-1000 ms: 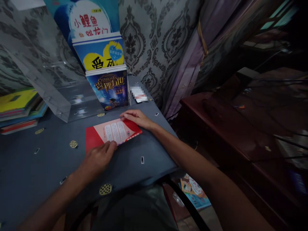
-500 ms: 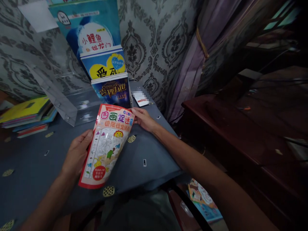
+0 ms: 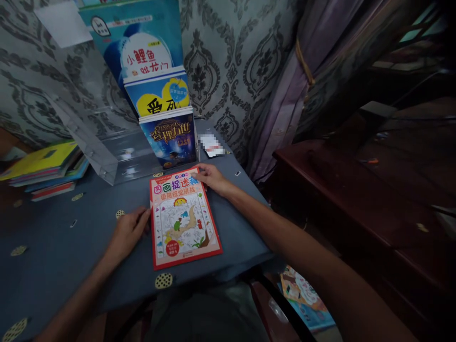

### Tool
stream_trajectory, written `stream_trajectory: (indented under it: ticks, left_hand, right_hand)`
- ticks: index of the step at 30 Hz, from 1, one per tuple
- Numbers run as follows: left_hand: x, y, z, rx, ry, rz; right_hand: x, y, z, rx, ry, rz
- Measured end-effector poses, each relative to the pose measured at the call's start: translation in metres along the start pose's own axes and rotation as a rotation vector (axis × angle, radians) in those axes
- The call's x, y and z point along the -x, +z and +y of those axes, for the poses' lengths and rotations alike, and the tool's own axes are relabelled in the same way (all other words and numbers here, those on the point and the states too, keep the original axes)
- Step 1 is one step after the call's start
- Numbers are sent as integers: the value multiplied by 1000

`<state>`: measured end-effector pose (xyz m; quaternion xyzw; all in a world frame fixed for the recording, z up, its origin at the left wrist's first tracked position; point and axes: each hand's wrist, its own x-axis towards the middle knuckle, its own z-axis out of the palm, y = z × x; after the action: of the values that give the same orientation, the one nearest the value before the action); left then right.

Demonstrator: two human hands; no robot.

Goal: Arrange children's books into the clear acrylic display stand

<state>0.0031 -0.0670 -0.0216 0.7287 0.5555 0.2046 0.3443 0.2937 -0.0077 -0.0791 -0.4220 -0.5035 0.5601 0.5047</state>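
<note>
A thin picture-puzzle book (image 3: 183,228) with a red border and a white drawing panel lies face up and flat on the dark blue tablecloth. At its top right corner, my right hand (image 3: 212,180) is closed, thumb on the cover and fingers at the edge. My left hand (image 3: 130,232) rests beside the left edge, its thumb and fingers slightly parted and holding nothing. Whether its fingertips touch the edge I cannot tell. Just behind the book, a dark blue book (image 3: 174,142) stands frontmost in a clear acrylic rack (image 3: 103,161).
Behind it in the rack stand a blue-and-yellow book (image 3: 160,97) and a teal book (image 3: 131,28). A pile of books (image 3: 46,166) lies at the left. A card (image 3: 213,145) lies right of the rack. Dark red furniture (image 3: 338,190) stands to the right; more books (image 3: 308,304) lie below.
The puzzle book was tilted and bent between both hands; now it lies flat, slightly further right. My left hand has let go of its left edge. The right hand stays at the top right corner.
</note>
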Motion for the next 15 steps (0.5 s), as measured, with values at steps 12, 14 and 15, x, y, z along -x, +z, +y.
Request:
stream_trajectory:
  ticks: [12,14,15]
  left_hand:
    - [-52,12,-21,-509,424,162]
    - [-56,15,-27,-548,447,155]
    - [-56,16,-29,-574,456,157]
  right_hand:
    - [6,2,5,684,-221,144]
    - [9,3,1,878,-202,212]
    - [10,5,-1,965,-211,259]
